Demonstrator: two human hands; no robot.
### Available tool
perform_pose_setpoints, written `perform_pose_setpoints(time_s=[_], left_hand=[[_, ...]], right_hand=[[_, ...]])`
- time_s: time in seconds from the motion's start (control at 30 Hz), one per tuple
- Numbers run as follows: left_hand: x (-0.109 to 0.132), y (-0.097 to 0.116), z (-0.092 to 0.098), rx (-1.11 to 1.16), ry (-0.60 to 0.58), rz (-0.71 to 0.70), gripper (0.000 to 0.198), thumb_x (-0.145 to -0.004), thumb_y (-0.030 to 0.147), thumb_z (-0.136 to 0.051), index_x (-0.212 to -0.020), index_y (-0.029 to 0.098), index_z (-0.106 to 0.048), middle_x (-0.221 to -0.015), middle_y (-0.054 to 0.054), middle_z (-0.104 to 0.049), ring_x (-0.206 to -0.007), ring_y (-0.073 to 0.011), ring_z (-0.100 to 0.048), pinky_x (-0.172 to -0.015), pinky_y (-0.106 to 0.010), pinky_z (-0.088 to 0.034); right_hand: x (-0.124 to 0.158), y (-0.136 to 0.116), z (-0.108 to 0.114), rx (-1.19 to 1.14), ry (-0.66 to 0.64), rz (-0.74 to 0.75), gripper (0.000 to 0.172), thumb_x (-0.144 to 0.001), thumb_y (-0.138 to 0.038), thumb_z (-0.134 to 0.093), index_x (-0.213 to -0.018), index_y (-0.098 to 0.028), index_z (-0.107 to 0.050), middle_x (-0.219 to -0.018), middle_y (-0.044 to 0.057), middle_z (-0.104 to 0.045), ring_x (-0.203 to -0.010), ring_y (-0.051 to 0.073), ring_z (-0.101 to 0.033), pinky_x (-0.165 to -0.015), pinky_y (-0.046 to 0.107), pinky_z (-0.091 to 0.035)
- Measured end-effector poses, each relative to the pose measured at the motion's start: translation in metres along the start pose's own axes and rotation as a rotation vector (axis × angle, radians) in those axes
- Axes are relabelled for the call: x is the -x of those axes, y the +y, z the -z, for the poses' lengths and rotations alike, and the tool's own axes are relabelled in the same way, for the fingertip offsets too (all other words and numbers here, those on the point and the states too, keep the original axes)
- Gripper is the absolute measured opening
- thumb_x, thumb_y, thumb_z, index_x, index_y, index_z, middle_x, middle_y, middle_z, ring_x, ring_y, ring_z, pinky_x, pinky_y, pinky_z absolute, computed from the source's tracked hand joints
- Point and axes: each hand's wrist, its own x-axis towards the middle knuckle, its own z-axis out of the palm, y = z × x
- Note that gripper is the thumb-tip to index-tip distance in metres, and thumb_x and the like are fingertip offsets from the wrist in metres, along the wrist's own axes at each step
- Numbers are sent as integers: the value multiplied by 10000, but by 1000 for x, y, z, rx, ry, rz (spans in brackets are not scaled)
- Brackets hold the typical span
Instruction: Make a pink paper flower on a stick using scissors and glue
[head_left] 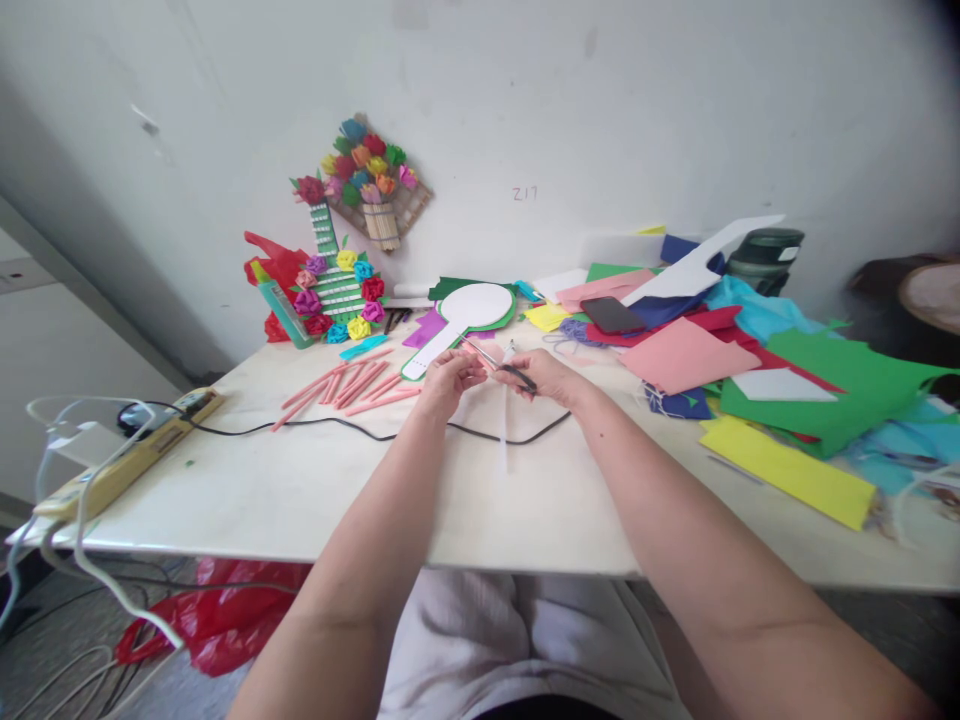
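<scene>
My right hand (546,376) grips a pair of scissors (519,378) by the dark handles, and the blades point up and left toward my left hand. My left hand (454,380) is pinched closed near the blade tips; whatever sits between its fingers is too small to make out. Just beyond both hands lies a white round-headed paper shape with a green border (474,306), its handle slanting down left. Pink paper rolls (358,386) are scattered left of my left hand. A whitish translucent strip (504,435) shows between my forearms.
A green glue bottle (283,308) stands by a guitar-shaped piece with paper flowers (337,280). Coloured paper sheets (690,355) and a phone (613,315) pile up at right. A power strip (127,455) lies left, and a black cable (352,428) crosses the table.
</scene>
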Motion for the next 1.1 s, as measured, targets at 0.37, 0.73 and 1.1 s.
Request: perform_pose_setpoints(time_s=[0.37,0.73,1.1], left_hand=[[-1,0,3,-6,-25,3,176,-574,177,-670,-658,145,-519,-580,-2,-617,-529,-119,-604,-585,-270,-509],[1,1,0,-19,-83,47,177,-575,146,-667,-658,146,-511,-566,-5,-608,-506,-117,-594,-561,-269,-515],[0,1,2,-22,-67,45,173,-560,163,-666,-650,151,-518,-550,-8,-608,-512,-126,-596,-568,-285,-522]], right_hand=[[-2,3,2,-6,-14,0,354,-651,-455,-688,-686,-110,-613,-480,-31,-465,-402,49,-398,-353,168,-323],[-2,2,1,9,-2,-4,352,-631,-461,-703,-660,-122,-613,-480,-31,-449,-410,53,-390,-357,169,-319],[-4,4,2,5,23,63,323,-612,-419,-710,-705,-112,-668,-530,-19,-482,-415,38,-355,-354,169,-280]])
